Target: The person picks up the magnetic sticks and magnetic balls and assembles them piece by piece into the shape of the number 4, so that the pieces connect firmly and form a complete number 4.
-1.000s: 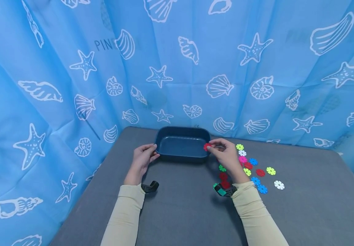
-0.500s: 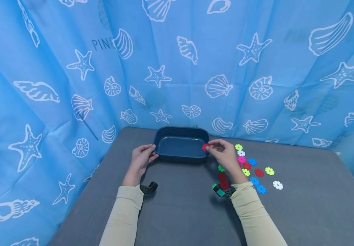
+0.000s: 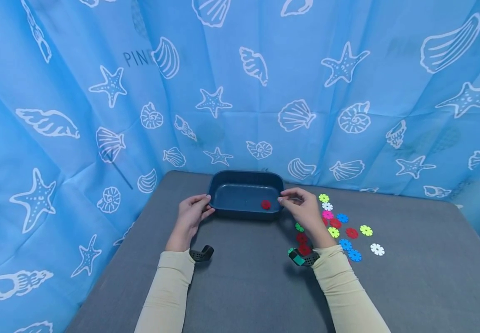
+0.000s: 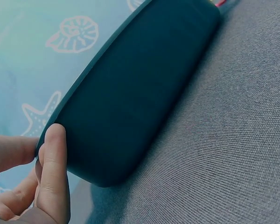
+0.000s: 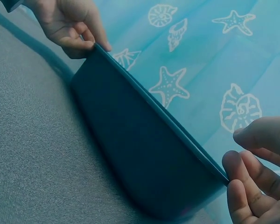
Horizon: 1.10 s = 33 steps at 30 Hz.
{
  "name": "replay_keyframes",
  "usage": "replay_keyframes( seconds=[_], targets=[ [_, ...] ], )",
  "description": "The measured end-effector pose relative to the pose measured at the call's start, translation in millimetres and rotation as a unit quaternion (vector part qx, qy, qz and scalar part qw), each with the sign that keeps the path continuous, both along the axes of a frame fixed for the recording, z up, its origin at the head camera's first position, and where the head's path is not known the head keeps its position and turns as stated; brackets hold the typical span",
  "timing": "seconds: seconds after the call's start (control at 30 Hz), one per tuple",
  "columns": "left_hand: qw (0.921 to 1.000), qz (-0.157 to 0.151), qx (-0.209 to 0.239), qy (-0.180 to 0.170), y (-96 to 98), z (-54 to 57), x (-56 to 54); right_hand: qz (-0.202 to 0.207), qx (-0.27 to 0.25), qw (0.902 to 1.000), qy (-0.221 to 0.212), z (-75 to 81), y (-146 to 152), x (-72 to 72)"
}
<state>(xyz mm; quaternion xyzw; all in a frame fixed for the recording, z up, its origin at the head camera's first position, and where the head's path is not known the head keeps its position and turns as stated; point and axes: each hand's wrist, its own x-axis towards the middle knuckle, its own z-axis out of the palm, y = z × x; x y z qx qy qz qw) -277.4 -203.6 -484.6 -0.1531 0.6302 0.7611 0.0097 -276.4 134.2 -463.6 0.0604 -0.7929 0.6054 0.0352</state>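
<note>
A dark blue rectangular plastic box [image 3: 246,215] stands near the back of the grey table. My left hand [image 3: 190,212] pinches its left rim between thumb and fingers; the left wrist view shows fingers [image 4: 55,172] against the outer wall. At the right rim is my right hand [image 3: 305,212], thumb and fingertips parted with nothing between them. In the right wrist view its fingers [image 5: 238,198] are against the box's end. Inside the box, on the floor near the right end, lies a red notched plastic disc [image 3: 266,204].
Right of the box, several notched discs lie scattered, among them a pink disc [image 3: 328,215], a blue disc [image 3: 354,255] and a white disc [image 3: 377,249]. My right forearm and wrist hide part of them. A blue shell-print curtain [image 3: 260,115] hangs behind the table [image 3: 248,286].
The red disc has left my right fingertips and dropped onto the box floor. My right thumb and fingers have loosened. My left hand keeps its grip on the rim.
</note>
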Motion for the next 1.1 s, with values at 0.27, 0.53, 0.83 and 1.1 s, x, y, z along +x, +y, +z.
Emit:
replay_keyframes(
  seconds=[0.27, 0.53, 0.83, 1.1],
  targets=[
    [1.0000, -0.001, -0.006, -0.002, -3.1, -0.2, 0.9, 0.013, 0.000, 0.9999, 0.001, 1.4, -3, 1.0],
    [1.0000, -0.001, 0.005, -0.001, -3.6, -0.7, 0.6, 0.037, 0.008, 0.9993, 0.004, 2.6, -2, 4.0],
    [0.9999, -0.004, 0.007, 0.010, 1.3, 0.2, -0.7, 0.034, -0.008, 0.9994, 0.006, 9.2, 5, 8.2],
    [1.0000, -0.002, 0.009, 0.004, -0.2, 0.4, 1.6, 0.034, 0.001, 0.9990, 0.031, 20.2, 11, 13.3]
  ],
)
